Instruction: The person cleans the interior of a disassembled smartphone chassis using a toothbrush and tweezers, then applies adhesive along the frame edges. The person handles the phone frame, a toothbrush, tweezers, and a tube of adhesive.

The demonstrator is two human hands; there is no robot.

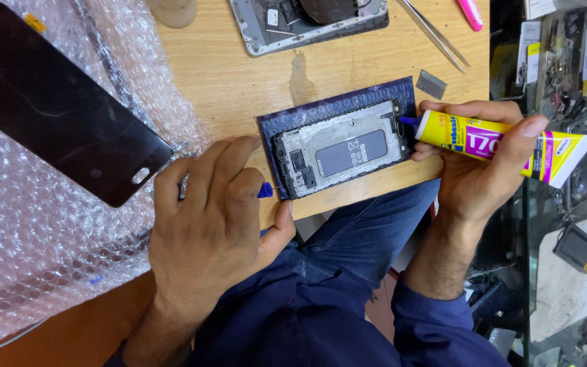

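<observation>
Head view, left side first: a sheet of bubble wrap point(49, 224) covers the wooden counter point(239, 75), and a black phone screen panel point(56, 102) lies tilted on it. The left hand point(215, 217) rests palm down at the counter's near edge, fingers loosely curled; a small blue cap point(265, 190) shows at its fingertips, though whether it is pinched or just touched I cannot tell. Just beside it, an opened phone frame point(341, 149) with a grey battery lies on a dark blue mat point(293, 119). The right hand point(477, 170) grips a tube of glue point(504, 141), yellow with a magenta label band and a white crimped end, its blue nozzle touching the frame's right edge. Further back lie another opened phone point(307, 20), metal tweezers point(436, 34), a pink pen point(471, 13) and a small grey metal plate point(431, 84). At far right, a shelf point(572, 68) holds cluttered small packets.
</observation>
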